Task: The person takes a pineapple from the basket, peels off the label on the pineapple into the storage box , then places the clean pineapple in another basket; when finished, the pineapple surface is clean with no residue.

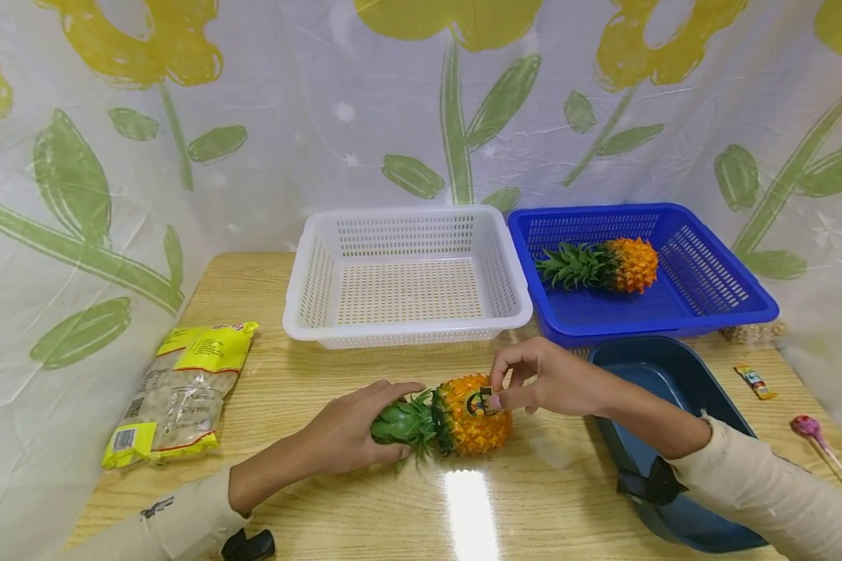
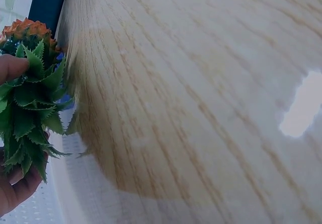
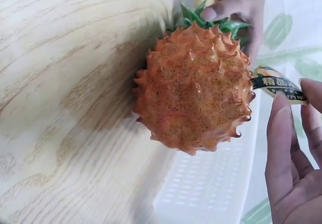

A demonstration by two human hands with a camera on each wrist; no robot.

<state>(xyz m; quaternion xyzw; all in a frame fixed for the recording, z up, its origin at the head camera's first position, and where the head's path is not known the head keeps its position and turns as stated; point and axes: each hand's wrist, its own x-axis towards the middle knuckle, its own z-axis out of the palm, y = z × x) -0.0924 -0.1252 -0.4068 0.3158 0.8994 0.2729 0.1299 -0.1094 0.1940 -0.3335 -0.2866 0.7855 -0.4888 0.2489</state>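
Note:
An orange toy-like pineapple [image 1: 472, 432] with a green leafy crown [image 1: 410, 425] lies on its side in front of the white basket. My left hand [image 1: 347, 427] grips the crown, thumb on the near side and fingers over the far side. In the left wrist view, its fingers show on both sides of the spiky leaves [image 2: 32, 108]. At the fruit's body, my right hand [image 1: 554, 378] pinches a dark label with lettering [image 3: 276, 84] between thumb and fingertips. One end of that label meets the fruit's skin, and the rest stands away from it.
Behind are a white basket [image 1: 407, 331] and a blue basket [image 1: 645, 323] holding another pineapple [image 1: 635, 265]. A dark teal tub [image 1: 673, 374] stands under my right forearm. A yellow snack bag [image 1: 189, 389] lies left; a small packet [image 1: 754, 382] and lollipop [image 1: 807, 425] lie right.

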